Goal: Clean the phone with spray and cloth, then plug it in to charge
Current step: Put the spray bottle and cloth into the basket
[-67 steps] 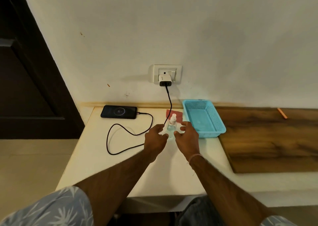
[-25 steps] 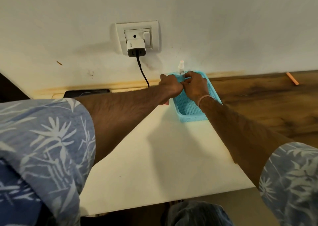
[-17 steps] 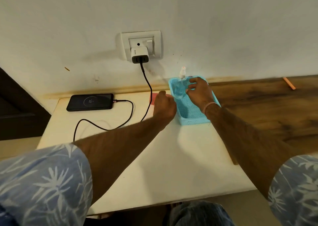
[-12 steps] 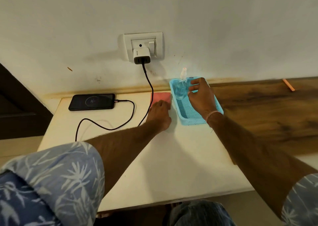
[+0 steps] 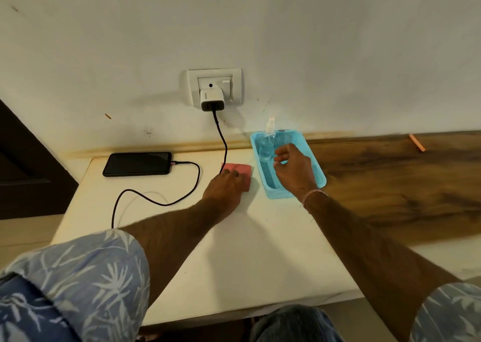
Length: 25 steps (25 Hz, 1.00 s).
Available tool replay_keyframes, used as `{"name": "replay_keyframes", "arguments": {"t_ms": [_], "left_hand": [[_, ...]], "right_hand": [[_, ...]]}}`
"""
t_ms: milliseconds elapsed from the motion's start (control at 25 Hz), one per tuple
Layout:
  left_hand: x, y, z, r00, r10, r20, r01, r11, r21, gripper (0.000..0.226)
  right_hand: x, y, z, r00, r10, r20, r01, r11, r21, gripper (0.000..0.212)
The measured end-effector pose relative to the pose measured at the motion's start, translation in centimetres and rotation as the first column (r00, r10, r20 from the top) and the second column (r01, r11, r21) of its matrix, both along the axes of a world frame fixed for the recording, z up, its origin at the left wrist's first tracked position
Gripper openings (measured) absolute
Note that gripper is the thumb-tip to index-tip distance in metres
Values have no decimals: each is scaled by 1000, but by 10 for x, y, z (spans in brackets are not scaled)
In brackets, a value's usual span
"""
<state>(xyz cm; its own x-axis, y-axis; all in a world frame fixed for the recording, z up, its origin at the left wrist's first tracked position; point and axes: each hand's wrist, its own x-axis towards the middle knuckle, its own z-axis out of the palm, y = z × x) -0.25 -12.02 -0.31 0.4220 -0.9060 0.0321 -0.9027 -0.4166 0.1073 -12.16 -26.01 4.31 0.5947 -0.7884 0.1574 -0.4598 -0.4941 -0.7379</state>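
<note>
Taking the blue basket [image 5: 318, 169] as landmark and going left to right. Far to its left, near the back edge of the surface [image 5: 234, 258]: the phone [image 5: 138, 163], dark, flat, screen up, cable [image 5: 182, 185] already in its right end and looping forward, then up to the charger [image 5: 212, 100] in the wall socket [image 5: 214, 86]; looks like the cleaning and plugging-in are done, with the tidying left. Just left of the basket: the pink cloth [image 5: 246, 172], flat, with the left hand [image 5: 225, 189] laid palm-down on its near corner, fingers pressed together over it, not yet seen pinching it. Inside the basket, back-left corner: the spray bottle [image 5: 266, 143], upright, nozzle above the rim. Over the basket's middle: the right hand [image 5: 292, 164], loosely curled, fingers apart and holding nothing, just beside the bottle but seemingly not touching.

To do the step well: gather the cloth by one edge into a pinch rather than dragging it, since the cable runs along its left side and a snag could tug the phone; lift clear of the basket's near-left rim, then lower into the open floor in front of the bottle, keeping off the bottle, probably light and easy to tip.

Room: wide bare surface toward the front edge; wall close behind the basket; wooden board [image 5: 390, 185] to its right.
</note>
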Motion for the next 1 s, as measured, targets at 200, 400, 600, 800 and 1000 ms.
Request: {"name": "replay_keyframes", "arguments": {"t_ms": [200,400,600,800,1000], "left_hand": [[0,16,1,994,-73,-79,76,996,36,35],[-4,18,7,989,-133,-71,135,990,29,23],[-7,21,11,986,-164,1,164,984,66,25],[-15,26,46,989,24,-148,-69,947,-313,32],[-26,1,101,874,42,-484,-326,789,-520,25]], "right_hand": [[-3,5,8,999,12,-36,-12,1000,7,17],[-6,9,13,999,-10,-52,10,1000,-2,12],[-9,12,12,998,-6,-64,5,1000,-18,10],[-13,8,12,997,13,-73,-15,999,-28,15],[-11,4,21,993,101,-57,-89,978,186,31]]}}
